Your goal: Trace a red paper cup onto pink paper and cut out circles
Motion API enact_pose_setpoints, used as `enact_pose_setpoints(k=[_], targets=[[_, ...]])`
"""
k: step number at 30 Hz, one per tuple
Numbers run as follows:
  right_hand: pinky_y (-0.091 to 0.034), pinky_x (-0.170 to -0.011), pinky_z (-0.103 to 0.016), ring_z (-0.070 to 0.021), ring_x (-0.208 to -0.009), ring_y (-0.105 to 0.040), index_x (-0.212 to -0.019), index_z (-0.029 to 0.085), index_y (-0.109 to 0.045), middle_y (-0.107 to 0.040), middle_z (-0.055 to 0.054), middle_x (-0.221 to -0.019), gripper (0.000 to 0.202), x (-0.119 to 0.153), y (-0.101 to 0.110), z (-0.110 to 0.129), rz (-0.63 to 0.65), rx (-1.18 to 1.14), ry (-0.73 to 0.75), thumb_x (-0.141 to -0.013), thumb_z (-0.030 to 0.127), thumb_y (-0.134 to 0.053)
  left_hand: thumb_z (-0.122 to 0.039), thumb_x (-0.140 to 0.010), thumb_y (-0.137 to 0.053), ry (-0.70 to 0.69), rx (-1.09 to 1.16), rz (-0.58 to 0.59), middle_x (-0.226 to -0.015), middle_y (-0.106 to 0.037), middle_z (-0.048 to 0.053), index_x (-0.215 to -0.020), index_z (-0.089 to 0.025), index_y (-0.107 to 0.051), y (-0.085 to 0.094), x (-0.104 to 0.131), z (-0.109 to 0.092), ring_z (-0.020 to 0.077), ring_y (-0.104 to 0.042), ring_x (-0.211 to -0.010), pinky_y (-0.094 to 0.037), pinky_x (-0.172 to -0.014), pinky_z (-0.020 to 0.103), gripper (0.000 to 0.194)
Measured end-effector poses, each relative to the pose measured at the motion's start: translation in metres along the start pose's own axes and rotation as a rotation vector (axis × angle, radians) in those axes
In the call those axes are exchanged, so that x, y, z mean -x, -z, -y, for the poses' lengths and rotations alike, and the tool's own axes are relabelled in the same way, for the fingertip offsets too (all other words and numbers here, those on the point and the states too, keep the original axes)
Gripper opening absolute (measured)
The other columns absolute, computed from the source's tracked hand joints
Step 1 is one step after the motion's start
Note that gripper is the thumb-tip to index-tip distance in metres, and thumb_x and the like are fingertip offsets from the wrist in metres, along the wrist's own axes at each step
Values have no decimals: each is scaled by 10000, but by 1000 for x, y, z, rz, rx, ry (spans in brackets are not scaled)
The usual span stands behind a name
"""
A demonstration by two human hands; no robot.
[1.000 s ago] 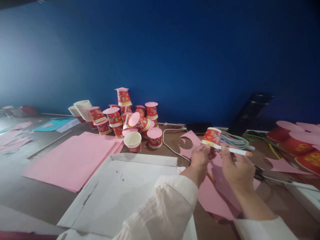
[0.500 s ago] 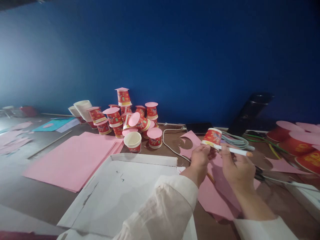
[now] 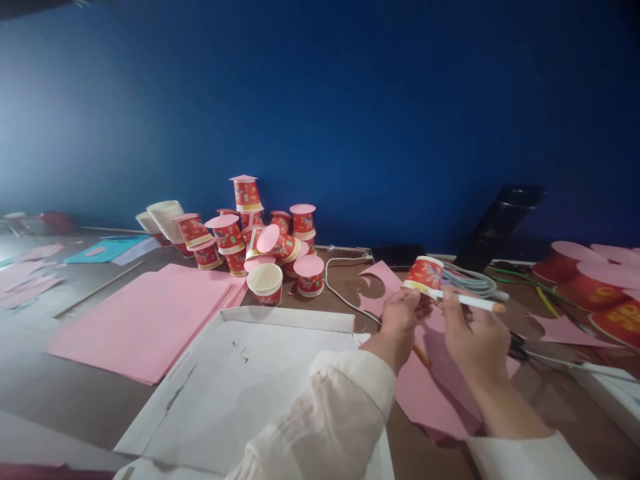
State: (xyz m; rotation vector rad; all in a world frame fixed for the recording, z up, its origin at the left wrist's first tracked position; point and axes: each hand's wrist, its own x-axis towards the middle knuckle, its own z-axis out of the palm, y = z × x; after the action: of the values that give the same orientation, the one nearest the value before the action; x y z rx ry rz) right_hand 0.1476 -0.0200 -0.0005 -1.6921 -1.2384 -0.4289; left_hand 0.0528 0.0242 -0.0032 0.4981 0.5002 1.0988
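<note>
A red printed paper cup [image 3: 425, 272] is held upside down over pink paper, its cream rim low and its pale base on top. The fingers of my left hand [image 3: 399, 328] are closed on it near the rim. In my right hand [image 3: 474, 339] is a white marker pen [image 3: 470, 302] with an orange end pointing right. The pen's other end meets the cup's rim area, but its tip is hard to make out. Beneath both hands lies a cut pink sheet [image 3: 434, 403], with an orange pencil-like stick [image 3: 421, 357] partly hidden there.
Red cups topped with pink discs [image 3: 309, 267] are piled left of centre, beside an open cup [image 3: 265, 280]. A pink paper stack [image 3: 135, 323] and white box lid [image 3: 280, 387] lie nearer. At right are coiled cables [image 3: 475, 283], a black bottle [image 3: 500, 227] and larger red containers [image 3: 575, 287].
</note>
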Motion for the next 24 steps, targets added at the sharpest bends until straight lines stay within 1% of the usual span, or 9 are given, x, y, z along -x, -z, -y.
enact_pose_setpoints(k=[4, 9, 15, 18, 21, 24], targets=[[-558, -852, -415, -316, -924, -771, -1000, 171, -781, -793, -124, -798, 504, 0, 1, 1, 23, -19, 11, -983, 557, -457, -449, -643, -918, -5, -1, 6, -792, -653, 52, -800, -147, -675, 1, -1, 1, 162, -609, -760, -497, -890, 362, 418], [-551, -840, -417, -307, -874, -761, -1034, 169, -778, -793, -120, -799, 517, 1, 0, -2, 2, 0, -8, -987, 564, -448, -456, -654, -912, -4, -3, 8, -809, -667, 65, -798, -141, -677, 0, -1, 0, 169, -632, -780, -503, -883, 352, 418], [-548, -856, -406, -307, -910, -761, -972, 181, -774, -789, -118, -796, 500, 1, 0, -1, 4, -23, 9, -982, 571, -461, -451, -671, -897, -1, -19, 8, -794, -663, 53, -832, -143, -676, 1, -2, 0, 151, -608, -738, -501, -854, 334, 412], [-544, -850, -400, -300, -908, -756, -987, 186, -769, -793, -120, -823, 477, 1, 0, -1, 17, -28, -6, -983, 553, -465, -447, -685, -889, 2, -23, 8, -799, -668, 57, -833, -144, -674, 1, -2, 0, 159, -618, -751, -502, -860, 338, 399], [-541, -835, -405, -304, -881, -753, -1006, 179, -771, -789, -123, -813, 504, 1, 0, -1, 10, -26, -27, -977, 571, -455, -443, -691, -889, 3, -20, 3, -802, -669, 62, -828, -144, -676, 1, -3, 0, 169, -628, -765, -505, -867, 346, 392], [-538, -831, -407, -307, -882, -749, -979, 183, -770, -784, -126, -805, 530, 1, 0, -1, 7, -27, -29, -971, 600, -443, -464, -687, -891, -3, -23, -9, -790, -671, 60, -824, -144, -681, 0, -3, 0, 160, -618, -732, -508, -843, 342, 406]])
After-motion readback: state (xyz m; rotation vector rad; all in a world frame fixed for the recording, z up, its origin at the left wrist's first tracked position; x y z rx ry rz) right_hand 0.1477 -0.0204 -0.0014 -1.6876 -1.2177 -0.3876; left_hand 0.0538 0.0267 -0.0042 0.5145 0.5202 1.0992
